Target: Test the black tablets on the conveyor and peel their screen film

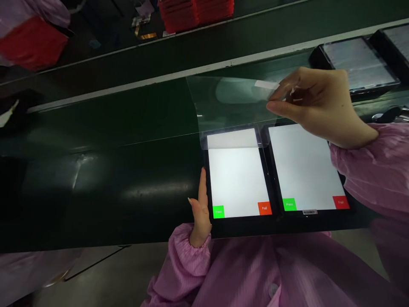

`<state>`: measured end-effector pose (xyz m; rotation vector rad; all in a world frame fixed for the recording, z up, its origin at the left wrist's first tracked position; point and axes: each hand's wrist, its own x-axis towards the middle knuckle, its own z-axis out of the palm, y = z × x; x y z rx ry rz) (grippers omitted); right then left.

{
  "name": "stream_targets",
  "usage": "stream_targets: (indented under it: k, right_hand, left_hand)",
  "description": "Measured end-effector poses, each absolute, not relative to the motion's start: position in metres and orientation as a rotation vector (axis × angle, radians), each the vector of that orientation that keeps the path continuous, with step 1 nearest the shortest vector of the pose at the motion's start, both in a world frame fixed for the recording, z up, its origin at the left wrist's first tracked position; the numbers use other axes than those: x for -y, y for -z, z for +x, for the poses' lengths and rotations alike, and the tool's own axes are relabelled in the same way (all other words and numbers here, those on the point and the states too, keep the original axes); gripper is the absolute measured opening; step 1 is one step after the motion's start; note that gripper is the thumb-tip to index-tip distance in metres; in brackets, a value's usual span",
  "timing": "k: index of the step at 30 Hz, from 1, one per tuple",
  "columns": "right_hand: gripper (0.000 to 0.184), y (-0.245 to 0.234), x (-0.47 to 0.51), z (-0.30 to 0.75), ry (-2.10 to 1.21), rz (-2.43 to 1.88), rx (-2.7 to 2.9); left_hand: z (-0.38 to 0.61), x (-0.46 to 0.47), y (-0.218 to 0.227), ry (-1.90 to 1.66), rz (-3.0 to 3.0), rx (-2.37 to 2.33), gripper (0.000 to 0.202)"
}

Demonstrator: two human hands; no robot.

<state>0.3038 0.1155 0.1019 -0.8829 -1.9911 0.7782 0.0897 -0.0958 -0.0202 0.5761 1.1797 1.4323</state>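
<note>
Two tablets lie side by side on the dark green bench, their screens lit white with a green "Pass" and a red "Fail" box. Along the left edge of the left tablet (238,179) rests my left hand (202,209), its fingers stretched out and the thumb apart. My right hand (315,100) pinches the white tab of a clear protective film (230,100) between thumb and fingers. Raised above the bench, the film's lower edge overlaps the top of the left tablet's screen. The right tablet (305,166) sits partly under my right wrist.
More dark-framed tablets (359,62) stand at the back right. A pale ledge (143,81) runs across behind the bench (153,183). Red trays (196,13) are stacked at the far back. Part of another person in pink (38,13) shows at the upper left.
</note>
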Motion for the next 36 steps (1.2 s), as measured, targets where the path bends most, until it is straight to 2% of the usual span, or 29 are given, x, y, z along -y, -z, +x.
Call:
stream_targets:
  k: [12,14,17,19,21,23,26,31,36]
  right_hand:
    - [0.009,-0.087,-0.061,0.313,-0.775,-0.932,2.036]
    - [0.006,-0.087,-0.046,0.318,-0.912,-0.906,2.107]
    - [0.024,-0.087,-0.018,0.334,-1.313,-0.717,2.397]
    - [0.029,-0.085,0.003,0.349,-1.426,-0.602,2.554]
    - [0.037,-0.077,0.021,0.364,-1.217,-0.634,2.594]
    - [0.042,-0.066,0.035,0.379,-0.802,-0.75,2.615]
    - [0.037,-0.051,0.048,0.397,-0.308,-0.853,2.686]
    - [0.03,-0.045,0.053,0.416,-0.315,-1.025,2.463]
    - [0.024,-0.041,0.039,0.411,-0.164,-1.1,2.483]
  left_hand:
    - [0.09,0.094,0.02,-1.418,0.56,-1.18,0.092]
    - [0.087,0.094,0.019,-1.416,0.572,-1.166,0.09]
    - [0.078,0.097,0.015,-1.411,0.594,-1.155,0.087]
    - [0.07,0.103,0.012,-1.393,0.613,-1.179,0.088]
    - [0.064,0.11,0.011,-1.356,0.649,-1.248,0.083]
    - [0.062,0.118,0.012,-1.314,0.704,-1.358,0.074]
    - [0.061,0.128,0.018,-1.212,0.788,-1.506,0.079]
    - [0.048,0.119,0.026,-1.285,0.752,-1.49,0.073]
    - [0.047,0.083,0.015,-1.257,0.739,-1.553,0.074]
